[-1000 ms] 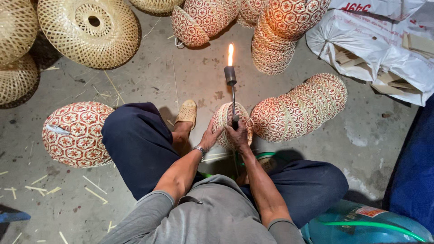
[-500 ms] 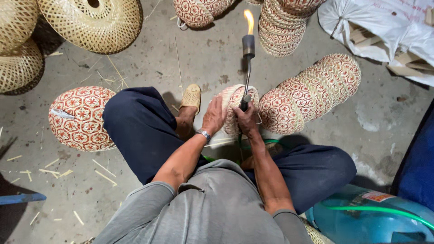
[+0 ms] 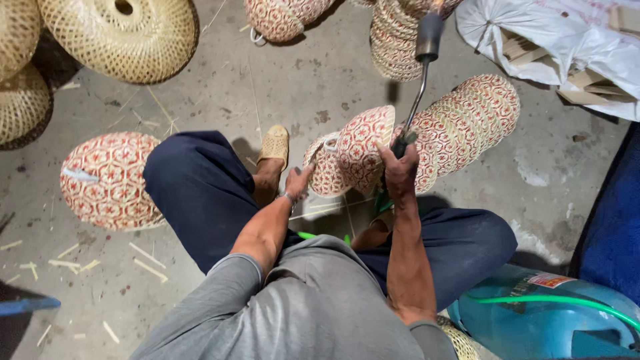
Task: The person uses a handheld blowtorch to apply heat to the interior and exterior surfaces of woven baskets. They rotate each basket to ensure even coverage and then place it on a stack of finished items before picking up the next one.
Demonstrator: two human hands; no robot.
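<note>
I sit on a concrete floor with my knees apart. My right hand (image 3: 401, 171) grips the handle of a gas torch (image 3: 421, 70) whose metal neck rises to a dark nozzle at the top edge; the flame is cut off by the frame. My left hand (image 3: 298, 184) is at the lower rim of a red-and-cream woven bamboo shade (image 3: 350, 159), which stands tilted between my hands. Just right of the torch lies a row of nested woven shades (image 3: 467, 123) on its side.
A round red-patterned shade (image 3: 107, 179) lies at my left knee. Plain bamboo shades (image 3: 123, 37) sit at the top left, more patterned stacks (image 3: 393, 47) at the top. A white sack (image 3: 553, 40) is top right, a teal gas cylinder (image 3: 540, 313) with green hose bottom right.
The torch has risen and moved right, so its flame has left the top of the frame. The woven shade has been lifted and tilted up between my hands.
</note>
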